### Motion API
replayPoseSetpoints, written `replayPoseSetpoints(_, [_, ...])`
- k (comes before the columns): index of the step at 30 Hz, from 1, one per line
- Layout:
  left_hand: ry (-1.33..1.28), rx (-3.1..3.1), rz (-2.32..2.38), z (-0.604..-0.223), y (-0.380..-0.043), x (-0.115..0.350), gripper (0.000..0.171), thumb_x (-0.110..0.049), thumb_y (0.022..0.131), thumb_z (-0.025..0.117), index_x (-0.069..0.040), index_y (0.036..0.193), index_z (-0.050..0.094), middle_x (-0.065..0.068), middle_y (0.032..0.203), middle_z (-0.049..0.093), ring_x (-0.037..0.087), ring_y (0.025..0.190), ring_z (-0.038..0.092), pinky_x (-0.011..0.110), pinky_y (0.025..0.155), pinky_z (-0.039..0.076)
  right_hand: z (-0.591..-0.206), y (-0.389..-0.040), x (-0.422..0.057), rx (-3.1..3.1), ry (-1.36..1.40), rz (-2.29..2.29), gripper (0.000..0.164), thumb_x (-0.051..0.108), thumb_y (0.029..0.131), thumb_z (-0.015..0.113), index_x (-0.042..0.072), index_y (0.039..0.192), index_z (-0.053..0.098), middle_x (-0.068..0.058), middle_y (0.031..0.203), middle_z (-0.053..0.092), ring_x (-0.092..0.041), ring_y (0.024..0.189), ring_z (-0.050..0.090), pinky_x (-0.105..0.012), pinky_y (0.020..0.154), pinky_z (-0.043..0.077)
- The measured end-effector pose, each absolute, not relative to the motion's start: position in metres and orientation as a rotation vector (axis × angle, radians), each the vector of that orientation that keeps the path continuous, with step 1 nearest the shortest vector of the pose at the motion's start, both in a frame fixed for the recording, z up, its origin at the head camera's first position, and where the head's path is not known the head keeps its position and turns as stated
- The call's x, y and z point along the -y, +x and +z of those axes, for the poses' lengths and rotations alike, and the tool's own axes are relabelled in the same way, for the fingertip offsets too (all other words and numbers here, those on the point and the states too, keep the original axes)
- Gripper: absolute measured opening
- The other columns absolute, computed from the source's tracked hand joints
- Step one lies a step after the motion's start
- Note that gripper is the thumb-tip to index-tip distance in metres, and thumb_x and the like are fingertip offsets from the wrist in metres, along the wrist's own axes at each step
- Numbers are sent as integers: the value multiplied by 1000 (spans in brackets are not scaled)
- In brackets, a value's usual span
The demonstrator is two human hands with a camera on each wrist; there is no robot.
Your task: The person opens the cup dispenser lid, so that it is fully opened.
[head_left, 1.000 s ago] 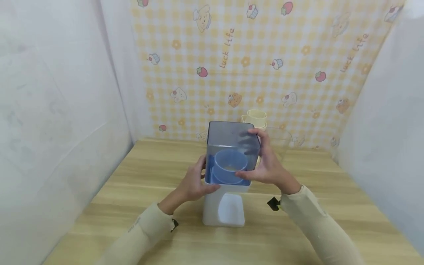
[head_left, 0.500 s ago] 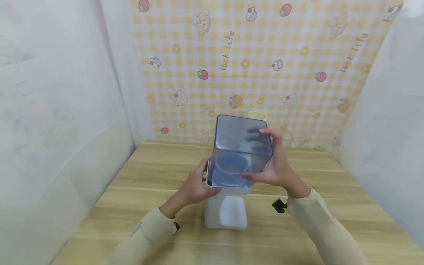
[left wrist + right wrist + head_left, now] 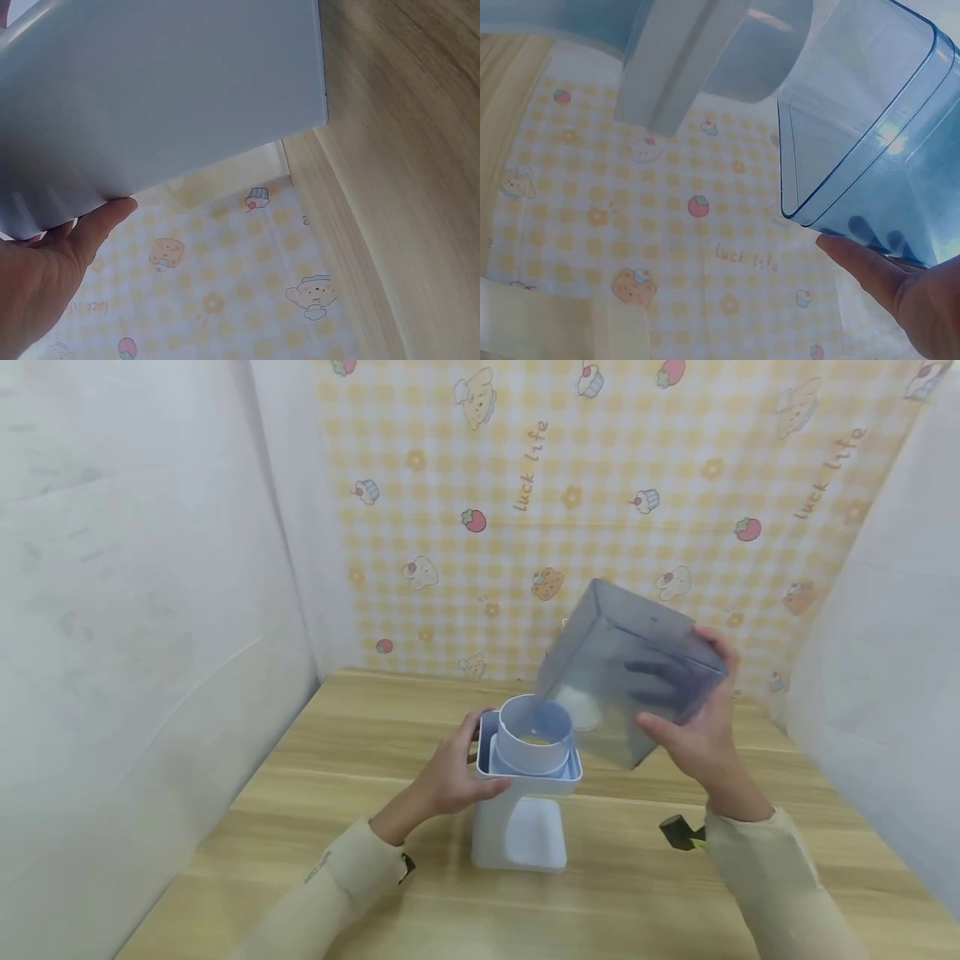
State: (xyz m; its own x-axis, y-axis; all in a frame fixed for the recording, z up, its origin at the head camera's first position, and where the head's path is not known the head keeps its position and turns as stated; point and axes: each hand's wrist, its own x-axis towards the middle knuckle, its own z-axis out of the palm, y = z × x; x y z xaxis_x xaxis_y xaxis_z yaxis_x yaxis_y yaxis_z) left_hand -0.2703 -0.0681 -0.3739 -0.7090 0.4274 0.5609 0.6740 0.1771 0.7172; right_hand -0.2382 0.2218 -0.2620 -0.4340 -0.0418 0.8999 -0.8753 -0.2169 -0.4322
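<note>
A white stand (image 3: 489, 839) is upright on the table, with a square tray-like top and a flat foot. Inside that top rises a round white collar (image 3: 532, 756). My left hand (image 3: 453, 772) grips the top's left side, thumb along the front rim; in the left wrist view the fingers (image 3: 97, 225) touch the stand's wall. Tilted in the air to the right of the stand is a clear blue-grey square container (image 3: 622, 652). My right hand (image 3: 705, 731) holds its right side. The right wrist view shows the container's rim (image 3: 855, 154) apart from the stand.
The wood-patterned table (image 3: 360, 752) meets a yellow checked backdrop (image 3: 450, 552). White walls (image 3: 150, 610) stand on both sides. Behind the container is a pale yellow object (image 3: 562, 322), mostly hidden in the head view.
The right hand has lifted the clear container off the stand's top and moved it up and to the right, tilting it. The collar is now uncovered; my left hand keeps its grip.
</note>
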Motion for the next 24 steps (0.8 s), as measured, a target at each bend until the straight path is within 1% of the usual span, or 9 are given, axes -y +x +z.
replayPoseSetpoints(3, [-1072, 2227, -1553, -371, -269, 66, 95, -54, 76, 76, -5, 145, 35, 13, 128, 55, 28, 113, 59, 36, 84, 57, -261, -234, -236, 1353, 1129, 1769, 95, -2, 65, 90, -3, 137, 28, -22, 132, 52, -32, 111, 61, -30, 87, 55])
replayPoseSetpoints(8, [-1041, 2250, -1555, -369, -264, 67, 100, -59, 75, 75, -3, 146, 33, 15, 129, 55, 31, 115, 58, 40, 85, 57, -265, -226, -259, 1325, 1103, 1797, 91, -12, 66, 85, -5, 137, 27, -25, 130, 55, -32, 109, 63, -28, 80, 57])
replayPoseSetpoints(11, [-1042, 2281, -1564, -370, -264, 66, 102, -59, 75, 75, -2, 148, 31, 16, 131, 54, 33, 116, 59, 42, 87, 56, -273, -221, -276, 1389, 1038, 1725, 90, -11, 67, 85, -5, 138, 29, -21, 133, 52, -27, 112, 60, -26, 86, 54])
replayPoseSetpoints(14, [-1032, 2312, -1582, -372, -263, 65, 104, -52, 77, 78, -3, 152, 27, 17, 135, 52, 34, 119, 58, 44, 92, 54, -283, -217, -295, 1479, 952, 1663, 90, -9, 69, 84, -4, 140, 30, -18, 137, 48, -24, 115, 57, -22, 88, 50])
replayPoseSetpoints(16, [-1021, 2314, -1618, -373, -262, 65, 104, -46, 78, 80, -4, 153, 23, 19, 138, 50, 35, 121, 56, 47, 95, 51, -291, -214, -307, 1549, 880, 1639, 89, -10, 71, 83, -1, 142, 30, -16, 138, 45, -20, 114, 54, -20, 83, 49])
replayPoseSetpoints(17, [-1014, 2315, -1642, -373, -262, 65, 104, -43, 78, 81, -6, 154, 21, 19, 140, 49, 36, 123, 55, 49, 97, 50, -294, -213, -312, 1580, 850, 1641, 88, -11, 72, 81, 1, 142, 30, -15, 140, 41, -19, 111, 52, -19, 77, 50])
replayPoseSetpoints(19, [-1007, 2315, -1686, -373, -261, 66, 103, -39, 78, 82, -7, 153, 19, 21, 143, 47, 37, 127, 52, 53, 101, 46, -301, -210, -322, 1667, 770, 1631, 87, -14, 74, 77, 5, 143, 30, -11, 141, 34, -11, 90, 56, -17, 60, 49])
replayPoseSetpoints(21, [-1017, 2317, -1703, -373, -263, 67, 101, -39, 80, 81, -7, 152, 18, 23, 146, 44, 37, 131, 48, 54, 103, 43, -308, -208, -330, 1773, 666, 1594, 85, -17, 76, 73, 11, 144, 29, -7, 139, 30, -3, 71, 53, -16, 49, 45])
replayPoseSetpoints(24, [-1020, 2309, -1680, -371, -268, 68, 99, -43, 82, 78, -6, 153, 20, 21, 149, 40, 38, 135, 42, 55, 104, 43, -316, -209, -338, 1940, 514, 1499, 85, -17, 80, 68, 19, 146, 27, -1, 134, 34, 2, 64, 55, -14, 48, 46])
